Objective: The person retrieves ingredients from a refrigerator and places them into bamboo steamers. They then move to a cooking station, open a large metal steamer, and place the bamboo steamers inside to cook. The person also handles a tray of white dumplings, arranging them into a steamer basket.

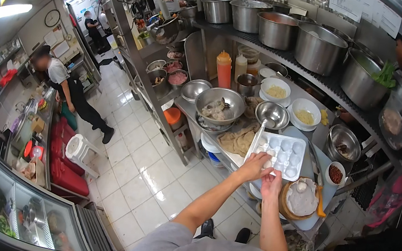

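Note:
A white plastic tray with round compartments lies before me on a cutting board. Several small whitish dumplings sit in its left part, and its right compartments look empty. My left hand is over the near left corner, fingertips around a small white dumpling. My right hand is at the tray's near edge beside the left, fingers curled upward; whether it grips the edge is unclear. Right of it, a round bamboo steamer lined with white paper holds one dumpling near its far side.
A knife with an orange handle lies beside the steamer, near a chili bowl. Behind stand metal bowls, noodle bowls and a folded cloth. Large pots line the shelf above. A co-worker stands far left.

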A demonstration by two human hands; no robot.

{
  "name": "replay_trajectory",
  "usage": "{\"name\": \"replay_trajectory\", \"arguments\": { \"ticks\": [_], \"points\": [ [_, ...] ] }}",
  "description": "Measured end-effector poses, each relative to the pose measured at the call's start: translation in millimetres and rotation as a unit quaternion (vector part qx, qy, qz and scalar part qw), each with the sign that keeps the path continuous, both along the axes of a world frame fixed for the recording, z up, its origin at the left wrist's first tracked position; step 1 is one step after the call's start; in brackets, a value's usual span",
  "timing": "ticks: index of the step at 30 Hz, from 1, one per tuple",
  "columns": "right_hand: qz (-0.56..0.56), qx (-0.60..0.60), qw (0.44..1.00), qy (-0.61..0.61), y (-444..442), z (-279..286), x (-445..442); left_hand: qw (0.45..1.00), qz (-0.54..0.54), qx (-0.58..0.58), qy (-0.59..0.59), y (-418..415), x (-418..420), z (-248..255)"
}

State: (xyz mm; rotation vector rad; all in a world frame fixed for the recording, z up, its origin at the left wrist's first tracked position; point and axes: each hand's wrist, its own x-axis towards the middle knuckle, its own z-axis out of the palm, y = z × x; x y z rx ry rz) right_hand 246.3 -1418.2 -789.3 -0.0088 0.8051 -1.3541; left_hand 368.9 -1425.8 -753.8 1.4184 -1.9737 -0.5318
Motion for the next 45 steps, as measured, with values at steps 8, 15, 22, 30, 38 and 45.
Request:
{"name": "replay_trajectory", "arguments": {
  "ticks": [8,15,22,30,38,45],
  "points": [
    [-0.007,-0.022,1.0,-0.001,-4.7,3.4,-1.4,0.998,0.015,-0.047,-0.026,-1.0,-0.1,8.3],
    [-0.025,-0.026,0.999,-0.021,-13.1,-2.3,-7.0,0.997,0.054,-0.041,-0.039,-4.4,-18.4,26.1],
    [-0.051,-0.02,0.998,0.0,-8.7,13.4,-6.3,0.998,0.018,-0.052,0.021,0.2,-17.0,37.7],
    [-0.128,-0.041,0.99,0.045,-7.1,5.9,5.3,0.997,0.051,-0.055,0.037,7.7,-28.3,35.3],
    [-0.127,-0.047,0.99,0.05,13.5,22.4,17.0,0.979,0.07,0.011,0.189,4.3,-33.0,11.6],
    [-0.058,-0.059,0.996,-0.035,-4.6,19.9,1.2,0.877,0.191,0.148,0.416,-13.0,-3.4,-9.1]
  ]
}}
